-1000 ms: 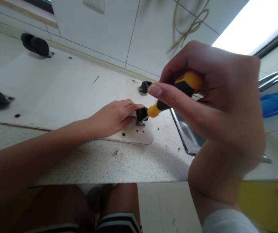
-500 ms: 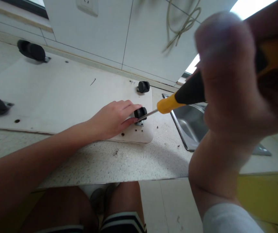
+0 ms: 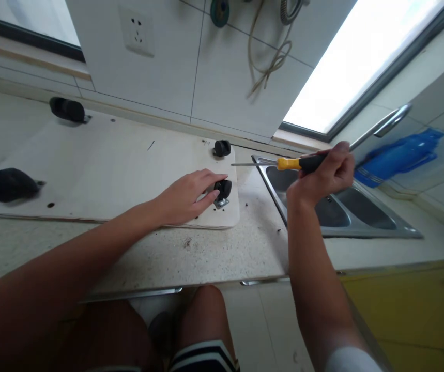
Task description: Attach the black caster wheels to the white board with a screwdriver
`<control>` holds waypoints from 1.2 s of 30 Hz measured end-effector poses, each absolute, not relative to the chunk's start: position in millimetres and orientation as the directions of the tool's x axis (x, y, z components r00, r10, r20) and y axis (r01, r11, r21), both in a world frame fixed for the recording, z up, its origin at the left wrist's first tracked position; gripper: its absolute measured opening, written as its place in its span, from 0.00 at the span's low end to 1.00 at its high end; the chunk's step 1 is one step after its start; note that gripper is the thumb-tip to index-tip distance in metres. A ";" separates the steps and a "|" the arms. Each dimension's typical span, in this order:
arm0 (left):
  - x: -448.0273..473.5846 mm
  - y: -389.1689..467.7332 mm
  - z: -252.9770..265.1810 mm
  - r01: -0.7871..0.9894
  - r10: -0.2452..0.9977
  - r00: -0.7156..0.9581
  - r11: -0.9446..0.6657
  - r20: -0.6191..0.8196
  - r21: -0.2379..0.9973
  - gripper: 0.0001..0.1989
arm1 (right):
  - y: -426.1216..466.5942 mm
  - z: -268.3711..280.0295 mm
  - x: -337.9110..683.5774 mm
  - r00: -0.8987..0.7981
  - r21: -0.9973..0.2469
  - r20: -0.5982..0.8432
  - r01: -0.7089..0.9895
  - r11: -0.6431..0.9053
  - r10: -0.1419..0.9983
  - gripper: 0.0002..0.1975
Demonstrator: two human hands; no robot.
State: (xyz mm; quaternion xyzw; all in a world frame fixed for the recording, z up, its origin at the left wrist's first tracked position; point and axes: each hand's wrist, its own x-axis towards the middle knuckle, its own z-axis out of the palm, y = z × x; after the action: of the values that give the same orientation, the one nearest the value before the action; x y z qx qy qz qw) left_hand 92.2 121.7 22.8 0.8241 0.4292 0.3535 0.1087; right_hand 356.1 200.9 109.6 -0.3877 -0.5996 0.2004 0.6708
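Observation:
My left hand (image 3: 190, 195) is closed on a black caster wheel (image 3: 223, 190) at the near right corner of a white board (image 3: 128, 155), thumb and fingers around the wheel. The caster's metal plate shows beneath it, with small holes in the board beside it. In my right hand (image 3: 332, 173) is a screwdriver (image 3: 289, 164) with a yellow and black handle, its shaft pointing left. The tip is raised, apart from the held caster. Another caster (image 3: 222, 148) stands at the far right corner. Two more casters (image 3: 6, 184) sit toward the board's left end.
A double steel sink (image 3: 349, 212) with a faucet (image 3: 384, 124) lies to the right, a blue item (image 3: 400, 155) behind it. Small dark screws (image 3: 278, 230) lie on the speckled countertop (image 3: 222, 258). A socket (image 3: 137, 32) and a looped cord (image 3: 272, 64) are on the tiled wall.
My right hand has moved away from the camera, and the screwdriver tip has come off the held caster, upward and right. The left hand stays at the same caster. The view has shifted.

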 end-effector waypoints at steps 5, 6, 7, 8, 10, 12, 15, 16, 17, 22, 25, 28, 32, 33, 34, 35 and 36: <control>94.5 121.5 25.4 0.658 0.810 0.360 -0.573 0.464 0.489 0.25 | 235.2 79.2 357.0 0.443 -0.869 0.442 -0.006 0.496 0.780 0.26; 94.7 121.5 25.8 0.659 0.811 0.360 -0.571 0.461 0.489 0.25 | 241.3 72.9 357.7 0.503 -0.866 0.410 -0.046 0.497 0.761 0.25; 94.7 121.5 26.2 0.654 0.810 0.365 -0.574 0.459 0.493 0.25 | 246.7 66.7 358.5 0.554 -0.858 0.388 -0.075 0.508 0.737 0.25; 94.4 121.5 26.4 0.645 0.807 0.372 -0.580 0.458 0.497 0.25 | 251.5 60.6 359.3 0.589 -0.847 0.377 -0.094 0.524 0.715 0.25; 93.3 121.4 26.6 0.629 0.801 0.386 -0.591 0.458 0.505 0.25 | 258.7 50.1 360.6 0.610 -0.830 0.378 -0.110 0.547 0.696 0.25; 92.2 121.5 26.7 0.624 0.799 0.389 -0.595 0.458 0.507 0.24 | 263.0 42.5 360.7 0.596 -0.825 0.386 -0.120 0.553 0.705 0.25; 92.6 122.5 27.5 0.633 0.807 0.388 -0.585 0.446 0.507 0.24 | 265.3 35.9 358.8 0.569 -0.820 0.395 -0.136 0.556 0.722 0.26; 93.3 123.0 27.8 0.638 0.809 0.386 -0.581 0.442 0.506 0.25 | 265.6 34.6 358.0 0.564 -0.818 0.398 -0.138 0.558 0.723 0.27; 94.3 123.6 28.1 0.642 0.812 0.383 -0.577 0.441 0.505 0.26 | 265.9 33.7 357.2 0.563 -0.816 0.400 -0.140 0.560 0.724 0.27; 98.6 123.0 28.3 0.649 0.808 0.369 -0.578 0.459 0.495 0.26 | 270.0 29.9 357.6 0.569 -0.812 0.407 -0.132 0.568 0.715 0.26; 98.6 120.8 27.7 0.658 0.808 0.374 -0.577 0.456 0.484 0.27 | 272.8 26.7 360.4 0.568 -0.830 0.392 -0.120 0.544 0.723 0.26; 97.3 119.8 26.9 0.655 0.794 0.393 -0.596 0.463 0.465 0.27 | 274.4 23.6 362.4 0.564 -0.842 0.382 -0.115 0.527 0.733 0.27; 95.6 121.4 25.2 0.628 0.759 0.434 -0.641 0.485 0.441 0.30 | 274.6 22.0 362.6 0.552 -0.841 0.386 -0.118 0.528 0.739 0.28; 95.1 122.0 24.5 0.622 0.749 0.449 -0.653 0.487 0.432 0.31 | 274.4 22.0 362.4 0.550 -0.844 0.385 -0.116 0.524 0.741 0.28; 94.7 122.5 23.8 0.620 0.741 0.463 -0.663 0.486 0.420 0.33 | 274.0 22.1 362.0 0.548 -0.846 0.383 -0.114 0.520 0.743 0.28; 94.1 122.8 23.0 0.622 0.736 0.473 -0.668 0.484 0.407 0.35 | 273.6 22.2 361.7 0.546 -0.849 0.381 -0.113 0.516 0.747 0.28; 93.4 122.9 22.3 0.627 0.733 0.480 -0.671 0.482 0.397 0.36 | 273.1 22.3 361.4 0.543 -0.852 0.378 -0.114 0.511 0.750 0.28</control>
State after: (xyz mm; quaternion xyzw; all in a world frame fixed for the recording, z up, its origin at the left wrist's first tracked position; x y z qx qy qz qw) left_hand 93.4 122.9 22.3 0.8561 0.3972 0.3200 0.0834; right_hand 361.4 273.1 22.3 -0.4091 -0.3890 0.2778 0.7773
